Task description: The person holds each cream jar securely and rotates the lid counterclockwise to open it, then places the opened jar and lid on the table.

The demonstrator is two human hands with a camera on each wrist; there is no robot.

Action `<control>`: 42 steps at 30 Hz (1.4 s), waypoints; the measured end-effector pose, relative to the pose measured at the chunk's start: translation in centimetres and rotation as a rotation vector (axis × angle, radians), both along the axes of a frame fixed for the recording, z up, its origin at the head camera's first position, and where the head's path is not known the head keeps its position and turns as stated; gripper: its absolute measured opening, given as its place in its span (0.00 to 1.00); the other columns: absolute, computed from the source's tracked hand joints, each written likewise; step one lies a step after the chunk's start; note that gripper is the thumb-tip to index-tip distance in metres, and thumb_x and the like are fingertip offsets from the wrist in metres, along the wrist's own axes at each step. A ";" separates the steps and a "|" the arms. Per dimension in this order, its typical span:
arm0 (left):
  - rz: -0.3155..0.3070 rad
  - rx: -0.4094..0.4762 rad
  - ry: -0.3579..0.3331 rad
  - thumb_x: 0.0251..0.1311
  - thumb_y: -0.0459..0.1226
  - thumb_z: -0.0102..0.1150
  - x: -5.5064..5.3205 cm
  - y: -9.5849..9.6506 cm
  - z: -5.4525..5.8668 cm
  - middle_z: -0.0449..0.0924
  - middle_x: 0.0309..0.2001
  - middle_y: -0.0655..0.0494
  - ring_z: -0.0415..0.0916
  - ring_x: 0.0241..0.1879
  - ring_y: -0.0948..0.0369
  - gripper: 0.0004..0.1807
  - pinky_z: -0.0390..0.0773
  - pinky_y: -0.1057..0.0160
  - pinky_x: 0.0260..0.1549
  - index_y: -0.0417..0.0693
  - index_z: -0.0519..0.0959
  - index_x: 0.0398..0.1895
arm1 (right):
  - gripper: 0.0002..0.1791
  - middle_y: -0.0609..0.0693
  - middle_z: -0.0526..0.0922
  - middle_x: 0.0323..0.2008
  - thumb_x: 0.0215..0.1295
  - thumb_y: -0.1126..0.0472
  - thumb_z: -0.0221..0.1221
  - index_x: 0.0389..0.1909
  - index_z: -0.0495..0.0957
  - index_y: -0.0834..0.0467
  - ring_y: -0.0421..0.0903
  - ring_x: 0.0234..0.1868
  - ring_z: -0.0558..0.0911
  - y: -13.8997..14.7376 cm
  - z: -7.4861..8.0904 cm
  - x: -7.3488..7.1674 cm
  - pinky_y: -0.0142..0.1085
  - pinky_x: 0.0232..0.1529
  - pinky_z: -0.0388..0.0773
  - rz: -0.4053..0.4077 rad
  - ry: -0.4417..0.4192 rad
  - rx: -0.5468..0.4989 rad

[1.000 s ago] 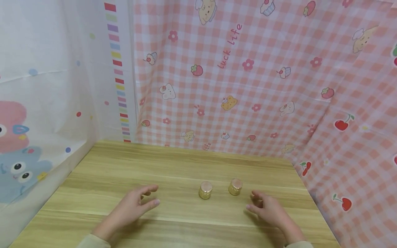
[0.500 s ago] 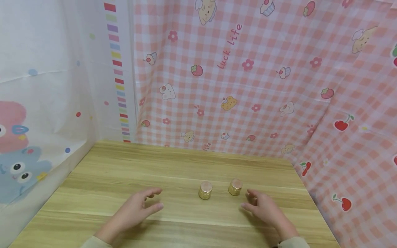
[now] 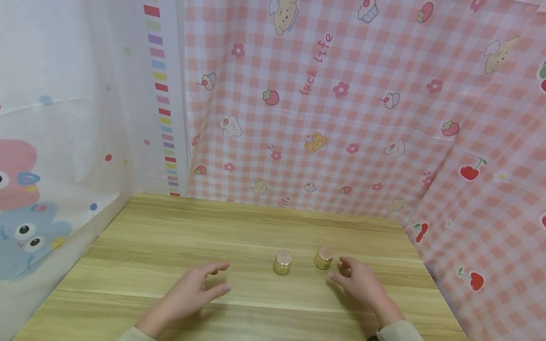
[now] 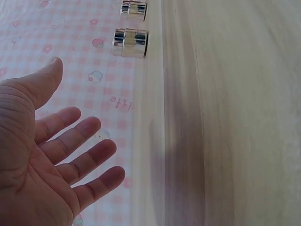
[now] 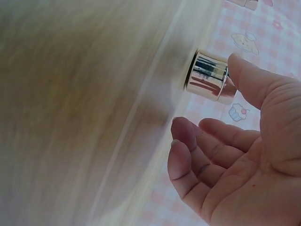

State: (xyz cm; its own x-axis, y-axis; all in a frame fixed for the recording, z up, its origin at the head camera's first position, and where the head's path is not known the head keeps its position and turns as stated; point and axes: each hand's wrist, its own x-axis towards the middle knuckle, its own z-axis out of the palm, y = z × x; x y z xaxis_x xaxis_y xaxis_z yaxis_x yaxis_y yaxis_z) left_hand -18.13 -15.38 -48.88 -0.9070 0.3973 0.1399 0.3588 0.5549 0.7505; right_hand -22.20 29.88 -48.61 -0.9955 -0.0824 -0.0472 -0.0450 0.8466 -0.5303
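Two small shiny gold cylinders, shaped like lidded jars, stand upright and apart on the wooden table. The left gold cylinder (image 3: 282,263) is near the middle; the right gold cylinder (image 3: 323,258) stands a little farther back. My right hand (image 3: 360,284) is just to the right of that one, thumb and fingers apart, nothing between them. In the right wrist view its thumb overlaps the end of the right cylinder (image 5: 209,77). My left hand (image 3: 192,292), also holding nothing, hovers left of the left cylinder with its fingers spread. The left wrist view shows its palm, with both cylinders beyond.
The wood-grain table (image 3: 192,222) carries the cylinders. Behind it hangs a pink checked cloth (image 3: 362,118), which also runs along the right side. A white cloth (image 3: 64,142) with cartoon prints closes off the left.
My right hand has moved left, nearer the right cylinder. The left hand has shifted slightly right. Both cylinders stay where they were.
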 end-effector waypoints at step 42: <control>-0.078 0.018 -0.008 0.73 0.54 0.64 0.6 2.4 -0.1 0.81 0.69 0.45 0.79 0.66 0.40 0.33 0.85 0.35 0.54 0.42 0.76 0.71 | 0.27 0.50 0.87 0.39 0.62 0.45 0.76 0.48 0.81 0.61 0.45 0.38 0.83 -2.5 -0.8 -3.0 0.43 0.41 0.83 -0.040 0.038 0.002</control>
